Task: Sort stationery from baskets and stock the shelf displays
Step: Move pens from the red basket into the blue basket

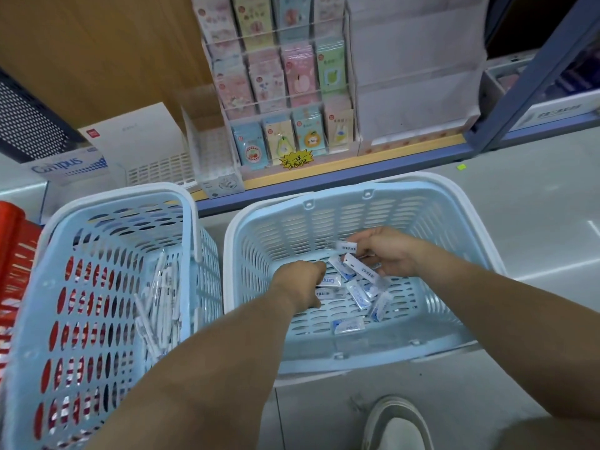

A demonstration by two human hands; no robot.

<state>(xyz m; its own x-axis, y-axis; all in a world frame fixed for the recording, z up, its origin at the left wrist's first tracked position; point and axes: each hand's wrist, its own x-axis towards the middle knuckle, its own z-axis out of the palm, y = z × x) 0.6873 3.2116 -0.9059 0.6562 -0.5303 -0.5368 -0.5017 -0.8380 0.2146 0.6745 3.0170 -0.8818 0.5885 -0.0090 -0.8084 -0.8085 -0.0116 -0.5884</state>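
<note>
Packets gathered below the shelf
In the right basket's middle, the right hand pinched several packets while the left hand pinched another, likely bunching them for one trip.
</note>
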